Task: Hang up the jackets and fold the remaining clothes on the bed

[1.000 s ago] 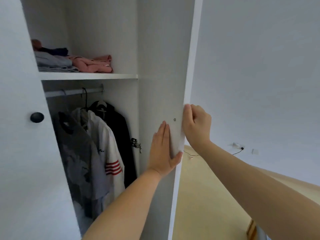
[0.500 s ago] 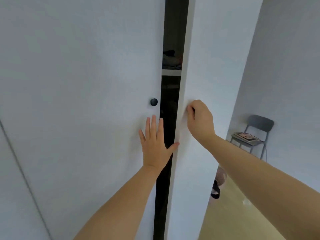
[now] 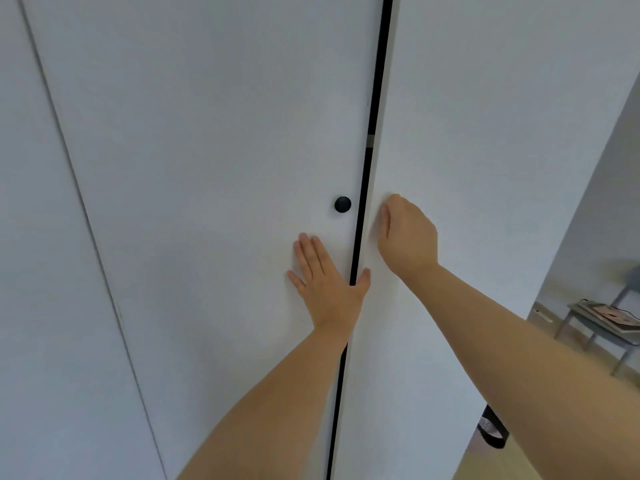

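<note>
Location of the jackets and the clothes: cannot be told; only a dark gap [image 3: 377,98] between two white wardrobe doors gives any view inward, and nothing can be made out in it.

Left door [image 3: 207,168]: almost flush with the right door [image 3: 485,150]. The gap runs from 12 o'clock to 6 o'clock through the centre of the view. A round black knob [image 3: 343,204] sits on the left door, just beside the gap.

Left hand [image 3: 329,275]: released, lying flat against the left door with the fingers straight, directly at 6 o'clock from the knob. The thumb crosses the gap and touches the edge of the right door.

Right hand [image 3: 407,237]: at 2 o'clock from the left hand, set against the right door close to its edge. The fingers are curled under and hidden by the back of the hand, so whether it is clenched or grasping anything cannot be told.

Surroundings: a further white panel [image 3: 34,271] adjoins the left door at 9 o'clock. Past the right door, at 4 o'clock, a grey chair [image 3: 568,320] stands against the wall [image 3: 606,202] and carries flat printed items [image 3: 613,315]. At 5 o'clock a dark object [image 3: 491,431] of unclear kind lies on the pale floor [image 3: 485,462], partly covered by the right forearm.
</note>
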